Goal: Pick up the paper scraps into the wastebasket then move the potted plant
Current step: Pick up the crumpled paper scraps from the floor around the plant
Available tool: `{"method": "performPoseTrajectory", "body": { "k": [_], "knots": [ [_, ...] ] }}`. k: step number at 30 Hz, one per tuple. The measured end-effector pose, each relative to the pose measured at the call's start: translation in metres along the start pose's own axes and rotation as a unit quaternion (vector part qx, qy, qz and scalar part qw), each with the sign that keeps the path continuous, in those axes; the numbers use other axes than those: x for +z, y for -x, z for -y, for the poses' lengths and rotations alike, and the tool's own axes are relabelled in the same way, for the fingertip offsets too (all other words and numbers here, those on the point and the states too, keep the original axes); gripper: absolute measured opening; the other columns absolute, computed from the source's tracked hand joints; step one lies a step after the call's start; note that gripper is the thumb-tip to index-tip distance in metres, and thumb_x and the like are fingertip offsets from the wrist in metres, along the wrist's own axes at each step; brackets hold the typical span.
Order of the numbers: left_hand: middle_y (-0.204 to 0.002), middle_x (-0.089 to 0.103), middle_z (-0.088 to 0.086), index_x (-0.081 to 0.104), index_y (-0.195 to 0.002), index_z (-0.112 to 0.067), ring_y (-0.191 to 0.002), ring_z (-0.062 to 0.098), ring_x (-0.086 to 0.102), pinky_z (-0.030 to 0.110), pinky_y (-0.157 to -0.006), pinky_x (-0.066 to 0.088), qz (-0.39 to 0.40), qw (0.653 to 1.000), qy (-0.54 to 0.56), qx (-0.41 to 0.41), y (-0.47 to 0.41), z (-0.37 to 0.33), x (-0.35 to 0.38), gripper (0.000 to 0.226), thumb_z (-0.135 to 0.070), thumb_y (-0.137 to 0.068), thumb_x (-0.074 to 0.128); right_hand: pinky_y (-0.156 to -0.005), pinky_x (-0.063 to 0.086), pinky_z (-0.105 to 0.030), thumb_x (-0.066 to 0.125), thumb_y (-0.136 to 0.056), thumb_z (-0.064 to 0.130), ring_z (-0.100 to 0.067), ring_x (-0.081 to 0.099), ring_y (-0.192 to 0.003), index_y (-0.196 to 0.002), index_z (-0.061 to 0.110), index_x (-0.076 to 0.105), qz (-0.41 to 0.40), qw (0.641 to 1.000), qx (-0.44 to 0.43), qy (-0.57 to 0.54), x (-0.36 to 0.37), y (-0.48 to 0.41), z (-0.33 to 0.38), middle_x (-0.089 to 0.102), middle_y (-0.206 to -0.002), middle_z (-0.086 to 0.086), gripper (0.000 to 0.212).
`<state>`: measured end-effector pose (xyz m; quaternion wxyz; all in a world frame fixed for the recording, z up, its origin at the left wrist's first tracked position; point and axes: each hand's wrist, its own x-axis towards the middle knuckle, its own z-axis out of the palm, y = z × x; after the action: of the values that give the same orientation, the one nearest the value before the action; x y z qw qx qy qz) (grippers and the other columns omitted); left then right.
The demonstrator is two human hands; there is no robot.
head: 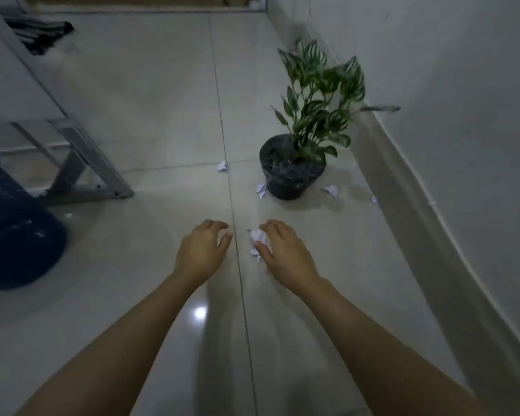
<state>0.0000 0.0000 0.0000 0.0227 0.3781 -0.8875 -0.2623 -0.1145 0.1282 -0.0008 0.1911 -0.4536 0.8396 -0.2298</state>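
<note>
A potted plant with striped green leaves stands in a black pot on the tiled floor near the right wall. White paper scraps lie around it: one to its left, one against the pot's left base, one to its right and a small one by the wall. My right hand closes its thumb and fingers around a crumpled scrap just above the floor. My left hand hovers beside it, fingers apart and holding nothing. The dark blue mesh wastebasket sits at the far left.
A grey metal table frame stands on the floor at the left, behind the wastebasket. Dark cloth hangs at the upper left. The white wall and its baseboard run along the right side.
</note>
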Motion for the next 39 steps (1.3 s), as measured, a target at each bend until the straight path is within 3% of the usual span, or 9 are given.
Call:
{"method": "performPoseTrajectory", "body": {
  "k": [7,10,14,19,27,31,34,37,39],
  "knots": [
    [-0.157,0.026,0.010,0.033,-0.145,-0.015,-0.145,0.028,0.020,0.045,-0.116,0.014,-0.032,0.999,-0.023,0.021,-0.034,0.069,0.112,0.052,-0.037,-0.097,0.033,-0.105,0.040,-0.045,0.050,-0.090,0.021,-0.029,0.041,-0.130,-0.137,0.012,0.039,-0.055,0.998,-0.040,0.007,0.102,-0.029,-0.066,0.042,-0.143,-0.015,0.049],
    [-0.161,0.010,-0.002,0.016,-0.150,-0.028,-0.148,0.018,0.004,0.043,-0.118,-0.001,-0.057,0.995,-0.081,0.035,-0.036,0.082,0.131,0.057,-0.046,-0.096,0.017,-0.111,0.031,-0.049,0.051,-0.089,0.019,-0.028,0.035,-0.135,-0.141,0.016,0.032,-0.070,0.995,-0.058,0.045,0.120,-0.041,-0.072,0.038,-0.146,-0.014,0.055],
    [-0.161,-0.001,-0.006,0.005,-0.150,-0.030,-0.148,0.011,-0.005,0.041,-0.118,-0.006,-0.068,0.993,-0.095,0.030,-0.055,0.081,0.135,0.054,-0.045,-0.098,0.013,-0.114,0.026,-0.049,0.049,-0.092,0.016,-0.029,0.031,-0.138,-0.141,0.014,0.033,-0.070,0.993,-0.073,0.066,0.122,-0.057,-0.071,0.036,-0.147,-0.016,0.051],
    [-0.161,-0.005,-0.006,0.001,-0.150,-0.028,-0.147,0.011,-0.009,0.039,-0.117,-0.009,-0.055,0.994,-0.090,0.022,-0.064,0.077,0.133,0.055,-0.044,-0.099,0.010,-0.093,0.048,-0.052,0.060,-0.080,0.007,-0.039,0.058,-0.113,-0.120,0.003,0.058,-0.130,0.986,-0.072,0.073,0.119,-0.066,-0.070,0.060,-0.124,-0.025,0.040],
    [-0.162,0.003,-0.006,0.004,-0.150,-0.025,-0.148,0.010,-0.004,0.038,-0.118,-0.008,-0.050,0.997,-0.057,0.032,-0.075,0.074,0.129,0.053,-0.039,-0.100,0.011,-0.069,0.056,-0.031,0.063,-0.075,0.014,-0.032,0.067,-0.086,-0.098,0.009,0.072,-0.129,0.983,-0.098,0.082,0.103,-0.083,-0.073,0.074,-0.097,-0.013,0.026],
    [-0.157,0.027,-0.003,0.018,-0.149,-0.024,-0.144,0.011,0.021,0.034,-0.119,0.004,-0.079,0.991,0.054,0.089,-0.075,0.069,0.122,0.050,-0.035,-0.101,0.021,-0.085,0.052,-0.036,0.058,-0.087,0.015,-0.028,0.063,-0.097,-0.111,0.014,0.067,-0.134,0.989,-0.028,-0.049,0.099,-0.083,-0.066,0.073,-0.107,-0.010,0.026],
    [-0.152,0.036,-0.004,0.029,-0.146,-0.026,-0.137,0.009,0.032,0.023,-0.112,0.020,-0.123,0.970,0.197,0.078,-0.068,0.068,0.116,0.046,-0.033,-0.100,0.029,-0.080,0.050,-0.024,0.059,-0.089,0.022,-0.015,0.065,-0.088,-0.102,0.010,0.070,-0.128,0.968,0.046,-0.211,0.095,-0.081,-0.057,0.074,-0.096,-0.007,0.021],
    [-0.143,0.047,-0.004,0.043,-0.139,-0.022,-0.128,0.006,0.041,0.017,-0.104,0.026,-0.162,0.940,0.301,-0.010,-0.058,0.069,0.112,0.042,-0.034,-0.099,0.034,-0.063,0.054,-0.024,0.058,-0.088,0.011,-0.022,0.063,-0.073,-0.091,0.004,0.068,-0.120,0.880,0.141,-0.438,0.095,-0.080,-0.051,0.067,-0.085,-0.016,0.013],
    [-0.136,0.054,-0.002,0.052,-0.132,-0.019,-0.123,0.006,0.046,0.017,-0.101,0.030,-0.136,0.913,0.379,-0.065,-0.053,0.064,0.108,0.040,-0.034,-0.097,0.042,-0.057,0.055,-0.022,0.057,-0.089,0.009,-0.023,0.062,-0.065,-0.089,0.002,0.065,-0.098,0.825,0.182,-0.526,0.092,-0.076,-0.048,0.065,-0.082,-0.018,0.011]
  ]
}}
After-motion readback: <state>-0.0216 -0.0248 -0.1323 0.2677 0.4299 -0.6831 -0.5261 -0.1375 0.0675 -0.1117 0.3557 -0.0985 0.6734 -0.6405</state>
